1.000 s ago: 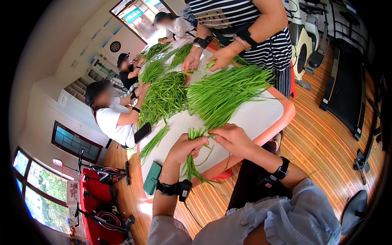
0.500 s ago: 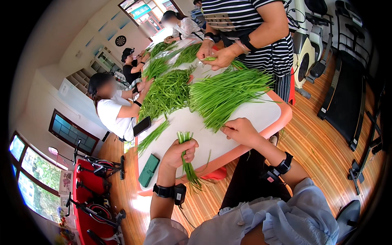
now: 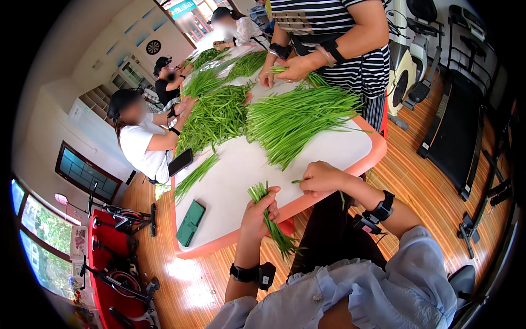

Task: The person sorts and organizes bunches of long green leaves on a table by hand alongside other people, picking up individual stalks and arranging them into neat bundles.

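Observation:
My left hand (image 3: 259, 215) is wrapped round a small bunch of garlic chives (image 3: 281, 239), held at the table's near edge. The cut-looking ends stick up above the fist, and the leafy tips hang down beyond the edge. To its right, my right hand (image 3: 322, 179) is closed in a pinch on a single chive stalk (image 3: 296, 181), whose short end pokes out on the left. A broad, aligned pile of chives (image 3: 301, 123) lies just beyond my right hand. Left of that is a looser, tangled pile (image 3: 215, 118). A thin separate bundle (image 3: 196, 176) rests nearer the left edge.
The white table (image 3: 230, 205) has an orange rim. A green phone case (image 3: 190, 223) and a black phone (image 3: 181, 162) lie along its left side. Across stands a person in a striped shirt (image 3: 329, 49) handling chives; others sit along the left. A treadmill (image 3: 457, 120) stands right.
My right hand has drawn back from the big pile, now with a stalk in its fingers. My left hand has shifted right with its bunch, which tilts more. The view has shifted slightly.

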`<state>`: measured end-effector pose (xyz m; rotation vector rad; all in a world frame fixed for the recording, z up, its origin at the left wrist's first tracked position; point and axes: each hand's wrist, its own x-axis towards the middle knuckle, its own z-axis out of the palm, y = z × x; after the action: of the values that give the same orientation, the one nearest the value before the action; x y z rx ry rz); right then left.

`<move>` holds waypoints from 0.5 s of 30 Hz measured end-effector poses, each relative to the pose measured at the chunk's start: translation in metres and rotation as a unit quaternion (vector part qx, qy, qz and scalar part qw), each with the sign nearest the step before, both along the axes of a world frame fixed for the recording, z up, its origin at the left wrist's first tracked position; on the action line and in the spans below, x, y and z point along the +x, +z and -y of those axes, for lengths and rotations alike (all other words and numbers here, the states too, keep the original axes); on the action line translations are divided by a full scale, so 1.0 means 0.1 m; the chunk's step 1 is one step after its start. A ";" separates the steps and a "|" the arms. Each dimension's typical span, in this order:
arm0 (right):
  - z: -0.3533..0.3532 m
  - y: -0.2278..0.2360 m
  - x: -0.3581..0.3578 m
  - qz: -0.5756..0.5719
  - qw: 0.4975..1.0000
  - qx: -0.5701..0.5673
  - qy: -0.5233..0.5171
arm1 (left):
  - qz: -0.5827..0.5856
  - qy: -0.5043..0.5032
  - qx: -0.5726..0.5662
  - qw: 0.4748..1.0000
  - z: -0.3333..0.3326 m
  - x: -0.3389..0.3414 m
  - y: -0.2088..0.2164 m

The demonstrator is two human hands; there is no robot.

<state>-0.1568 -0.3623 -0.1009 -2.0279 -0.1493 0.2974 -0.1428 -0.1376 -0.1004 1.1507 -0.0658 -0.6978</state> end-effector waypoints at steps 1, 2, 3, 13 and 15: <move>0.05 0.03 -0.01 0.017 0.998 -0.059 0.006 | 0.000 -0.001 0.006 1.000 -0.03 -0.02 -0.02; 0.13 0.11 -0.02 0.034 0.991 -0.130 0.021 | -0.004 -0.004 0.008 1.000 -0.06 -0.03 -0.06; 0.19 0.16 -0.05 0.059 0.974 -0.218 0.014 | -0.007 -0.007 0.009 1.000 -0.08 -0.04 -0.10; 0.87 0.39 -0.22 0.161 0.811 -0.559 -0.061 | -0.020 -0.071 0.012 0.997 0.24 -0.16 -0.16; 0.93 0.43 -0.24 0.144 0.847 -0.510 -0.046 | -0.015 -0.078 0.015 0.997 0.26 -0.18 -0.17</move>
<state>-0.1812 -0.4552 -0.0580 -3.1322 -0.0778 -0.0277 -0.1607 -0.1641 -0.1177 1.1733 -0.1221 -0.8568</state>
